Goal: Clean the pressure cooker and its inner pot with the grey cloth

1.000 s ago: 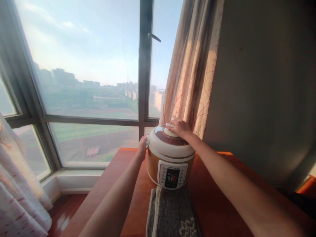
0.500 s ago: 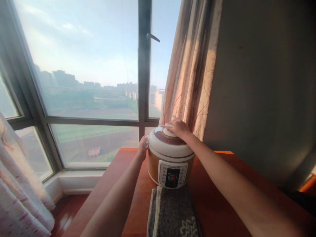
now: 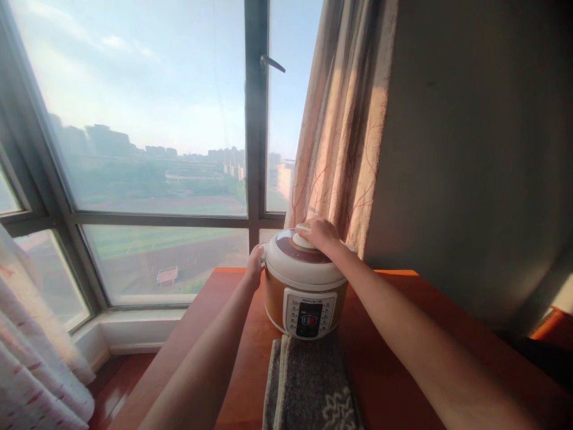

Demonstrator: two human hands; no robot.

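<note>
An electric pressure cooker [image 3: 274,298] with a white lid, tan body and dark front display stands upright on the reddish wooden table [image 3: 385,358]. My left hand [image 3: 255,267] is closed around the white side handle at the cooker's left. On top, my right hand [image 3: 320,234] grips the round white lid knob [image 3: 303,240], its fingers curled over the far side and partly hidden. The lid sits on the body. In front of the cooker lies a folded dark grey cloth [image 3: 304,376] with a pale border and a light pattern.
Large windows [image 3: 152,149] rise behind the table and on the left. A beige curtain [image 3: 340,137] hangs just behind the cooker, and a pale curtain [image 3: 40,346] hangs at the lower left. A dark wall [image 3: 456,155] stands on the right.
The whole view has shifted slightly, so the scene sits a little further left. Both hands keep their places on the handle and the lid knob.
</note>
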